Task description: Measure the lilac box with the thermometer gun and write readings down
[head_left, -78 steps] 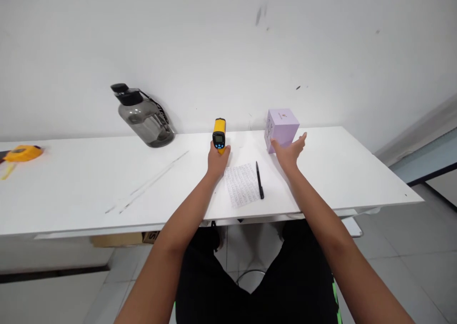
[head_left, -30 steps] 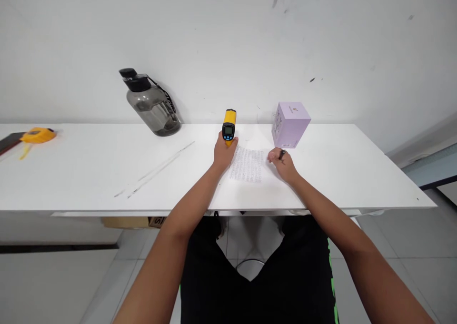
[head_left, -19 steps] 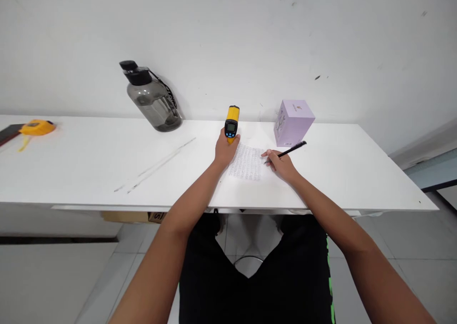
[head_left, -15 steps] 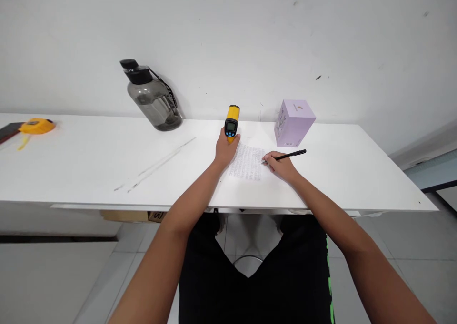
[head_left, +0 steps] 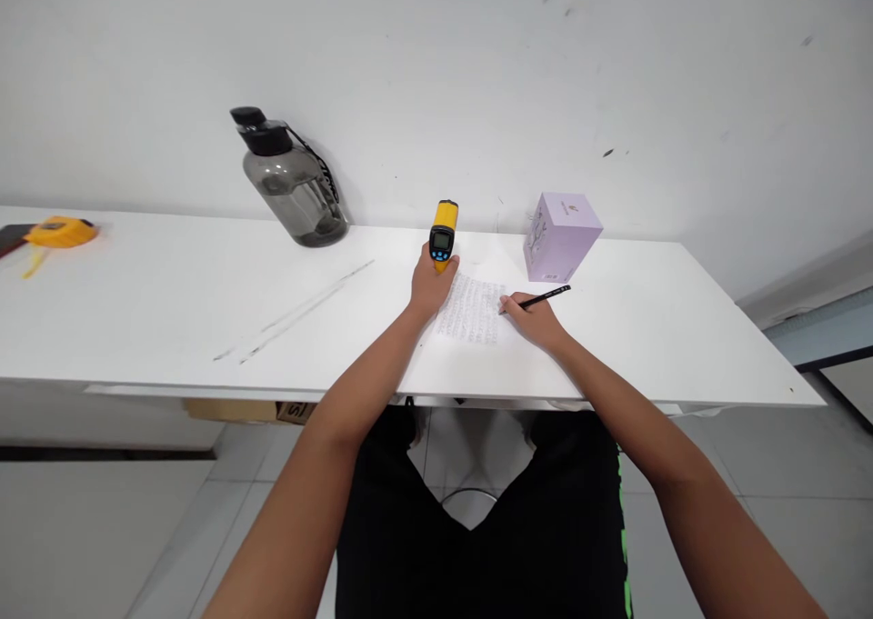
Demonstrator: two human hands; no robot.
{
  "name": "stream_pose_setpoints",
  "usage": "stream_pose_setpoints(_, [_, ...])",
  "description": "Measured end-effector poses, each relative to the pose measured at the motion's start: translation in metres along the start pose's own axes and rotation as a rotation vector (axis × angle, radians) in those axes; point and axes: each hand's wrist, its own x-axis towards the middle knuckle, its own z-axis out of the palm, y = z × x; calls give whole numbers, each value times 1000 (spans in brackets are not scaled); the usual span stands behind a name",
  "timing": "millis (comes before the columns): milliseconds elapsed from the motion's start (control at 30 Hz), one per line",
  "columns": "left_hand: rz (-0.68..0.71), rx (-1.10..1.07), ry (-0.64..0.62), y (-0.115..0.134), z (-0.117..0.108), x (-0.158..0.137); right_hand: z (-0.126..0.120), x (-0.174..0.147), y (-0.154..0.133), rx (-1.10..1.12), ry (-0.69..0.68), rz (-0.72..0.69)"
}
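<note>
My left hand (head_left: 431,284) is closed around the grip of a yellow and black infrared thermometer (head_left: 444,228). Its small screen and blue buttons face me. Between my hands lies a white sheet of paper (head_left: 472,310) covered in rows of faint marks, too small to read. In my right hand (head_left: 536,317) is a slim black pen (head_left: 551,297), pinched between the fingers. The pen's tip points down at the right edge of the marked area, and I cannot tell whether it touches the paper.
On the white table (head_left: 150,301), a grey water bottle (head_left: 296,192) stands at the back left and a lilac box (head_left: 563,237) at the back right. A yellow tape measure (head_left: 63,232) lies far left. The wall (head_left: 423,83) rises behind the table.
The pen's rear end has swung a little left and my right hand has shifted slightly. My left hand keeps its hold on the thermometer. The whole view has turned slightly.
</note>
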Motion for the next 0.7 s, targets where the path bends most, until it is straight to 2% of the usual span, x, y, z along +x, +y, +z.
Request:
stream_pose_setpoints(267, [6, -9, -18, 2, 0, 0, -1, 0, -2, -4, -46, 5])
stream_pose_setpoints(500, [10, -5, -23, 2, 0, -1, -1, -2, -4, 29, 16, 19])
stream_pose_setpoints(700, [19, 6, -17, 2, 0, -1, 1, -1, -2, -2, 16, -4])
